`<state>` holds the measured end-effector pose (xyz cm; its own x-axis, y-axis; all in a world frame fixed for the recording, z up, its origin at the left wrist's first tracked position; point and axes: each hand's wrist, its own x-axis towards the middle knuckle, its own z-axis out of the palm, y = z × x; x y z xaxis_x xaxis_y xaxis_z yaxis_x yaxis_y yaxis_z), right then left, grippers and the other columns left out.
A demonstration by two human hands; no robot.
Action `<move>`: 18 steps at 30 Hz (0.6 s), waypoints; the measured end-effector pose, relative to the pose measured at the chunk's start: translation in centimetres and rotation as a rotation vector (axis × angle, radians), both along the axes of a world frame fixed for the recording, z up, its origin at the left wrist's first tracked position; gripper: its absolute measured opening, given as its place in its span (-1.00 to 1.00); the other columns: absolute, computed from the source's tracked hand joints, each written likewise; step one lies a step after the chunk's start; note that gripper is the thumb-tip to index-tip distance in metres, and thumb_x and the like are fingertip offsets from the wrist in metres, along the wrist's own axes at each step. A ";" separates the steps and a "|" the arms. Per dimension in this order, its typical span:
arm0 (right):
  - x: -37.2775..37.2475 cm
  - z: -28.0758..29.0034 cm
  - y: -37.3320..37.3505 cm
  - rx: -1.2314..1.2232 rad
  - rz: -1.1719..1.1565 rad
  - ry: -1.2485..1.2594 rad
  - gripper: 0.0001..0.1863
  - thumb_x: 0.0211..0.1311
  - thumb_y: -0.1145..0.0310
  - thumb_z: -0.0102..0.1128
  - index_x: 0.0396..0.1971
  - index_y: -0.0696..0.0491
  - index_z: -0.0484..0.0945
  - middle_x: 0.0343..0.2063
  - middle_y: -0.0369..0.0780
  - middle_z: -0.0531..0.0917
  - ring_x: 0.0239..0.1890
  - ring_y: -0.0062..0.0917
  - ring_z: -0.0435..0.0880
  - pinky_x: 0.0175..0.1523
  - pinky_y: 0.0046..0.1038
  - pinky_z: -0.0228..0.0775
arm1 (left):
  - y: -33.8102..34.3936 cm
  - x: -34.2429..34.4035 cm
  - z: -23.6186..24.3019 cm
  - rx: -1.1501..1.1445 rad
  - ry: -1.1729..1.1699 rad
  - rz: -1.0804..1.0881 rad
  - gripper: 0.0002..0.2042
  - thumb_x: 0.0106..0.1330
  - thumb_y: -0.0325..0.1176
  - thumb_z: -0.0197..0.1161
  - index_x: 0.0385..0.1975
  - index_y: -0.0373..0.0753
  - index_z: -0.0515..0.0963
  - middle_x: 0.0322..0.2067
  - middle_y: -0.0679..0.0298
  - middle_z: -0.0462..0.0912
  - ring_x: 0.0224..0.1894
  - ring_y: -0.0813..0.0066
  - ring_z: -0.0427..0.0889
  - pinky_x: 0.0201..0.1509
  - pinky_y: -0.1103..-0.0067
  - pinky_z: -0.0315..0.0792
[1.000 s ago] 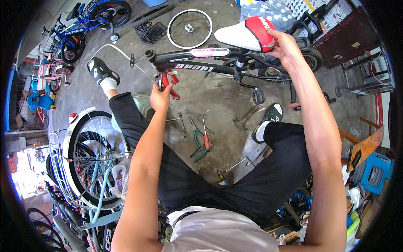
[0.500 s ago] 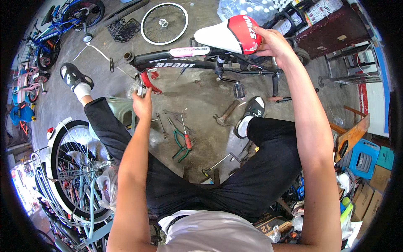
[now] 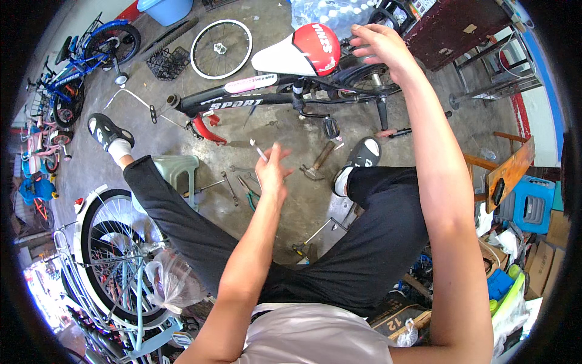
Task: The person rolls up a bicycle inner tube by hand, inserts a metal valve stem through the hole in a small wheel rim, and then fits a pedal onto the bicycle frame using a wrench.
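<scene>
My left hand point(image 3: 273, 173) is raised above the floor tools, fingers blurred, holding a slim light-coloured tool point(image 3: 259, 151) whose kind is unclear. My right hand point(image 3: 383, 50) hovers beyond the rear of a red-and-white saddle point(image 3: 301, 53), fingers spread and touching nothing I can make out. That saddle sits on a black bicycle frame point(image 3: 242, 100) lying across the view, with a red fork point(image 3: 209, 132) at its left end and a pedal point(image 3: 331, 127) below. Beneath my left hand, green-handled pliers point(image 3: 250, 197) are partly hidden.
A hammer point(image 3: 317, 162), a wrench point(image 3: 230, 189) and a T-handled tool point(image 3: 310, 238) lie on the floor. A pale green stool point(image 3: 180, 170) stands by my left leg. Beyond the frame are a loose wheel point(image 3: 222, 50) and black basket point(image 3: 168, 64). Another bicycle's wheel point(image 3: 115, 258) stands lower left.
My left hand has left the red fork and come right and nearer, carrying the slim tool. My right hand has released the saddle. The view has shifted somewhat.
</scene>
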<state>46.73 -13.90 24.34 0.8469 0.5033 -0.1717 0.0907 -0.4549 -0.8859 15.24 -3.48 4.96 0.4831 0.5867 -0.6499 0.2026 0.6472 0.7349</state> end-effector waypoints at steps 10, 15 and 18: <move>-2.6 1.6 -7.7 -0.120 -0.069 -0.314 -0.54 0.34 0.00 0.25 -0.09 0.12 0.72 -0.25 -0.13 0.80 -0.20 -0.43 0.79 -0.04 -0.39 0.56 | -2.1 15.4 9.3 -0.463 -0.570 0.208 -0.11 0.35 0.30 0.25 0.48 -0.18 0.15 0.23 0.16 0.53 -0.71 0.70 0.04 -0.14 0.51 0.48; -2.9 1.7 -9.4 -0.328 0.026 -0.559 -0.55 0.31 -0.05 0.23 -0.11 0.03 0.75 -0.24 -0.11 0.80 -0.11 -0.19 0.78 0.01 -0.22 0.56 | -0.8 15.5 8.1 -0.341 -0.544 0.160 -0.12 0.37 0.27 0.25 0.49 -0.19 0.11 0.25 0.22 0.52 -0.70 0.68 0.07 -0.23 0.56 0.46; -2.9 1.4 -9.0 -0.307 0.038 -0.601 -0.58 0.34 0.03 0.28 -0.09 0.09 0.73 -0.34 -0.14 0.78 -0.26 -0.38 0.78 -0.11 -0.35 0.54 | -0.5 15.6 7.8 -0.296 -0.521 0.150 -0.24 0.39 0.21 0.27 0.39 -0.21 0.29 0.21 0.23 0.53 -0.68 0.67 0.12 -0.25 0.57 0.43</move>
